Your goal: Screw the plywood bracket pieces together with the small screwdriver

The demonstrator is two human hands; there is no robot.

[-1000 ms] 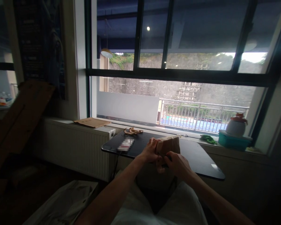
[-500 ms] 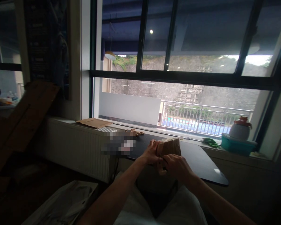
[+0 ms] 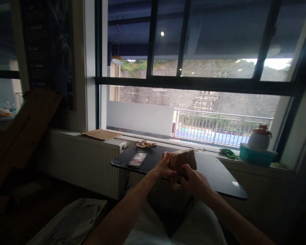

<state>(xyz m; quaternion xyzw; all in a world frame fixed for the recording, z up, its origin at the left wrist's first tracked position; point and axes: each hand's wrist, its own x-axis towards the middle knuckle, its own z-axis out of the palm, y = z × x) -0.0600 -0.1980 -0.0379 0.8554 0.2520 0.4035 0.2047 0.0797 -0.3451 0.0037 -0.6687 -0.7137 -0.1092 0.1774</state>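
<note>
A small brown box-like wooden object [image 3: 184,158] is held upright over the near edge of a black table [image 3: 219,173]. My left hand [image 3: 164,165] grips its left side with fingers curled round it. My right hand [image 3: 193,179] is closed on its lower front, where a small pale piece sticks out below. Both forearms reach in from the bottom of the view.
A blurred-out flat item [image 3: 137,159] and some tan wooden pieces [image 3: 145,144] lie on the table's far left. A white radiator [image 3: 84,163] stands to the left, a teal box with a white pot [image 3: 258,147] on the windowsill at right, cardboard [image 3: 28,126] leaning at far left.
The hands shifted slightly on the brown object, which stays held in about the same place; the view swayed a little.
</note>
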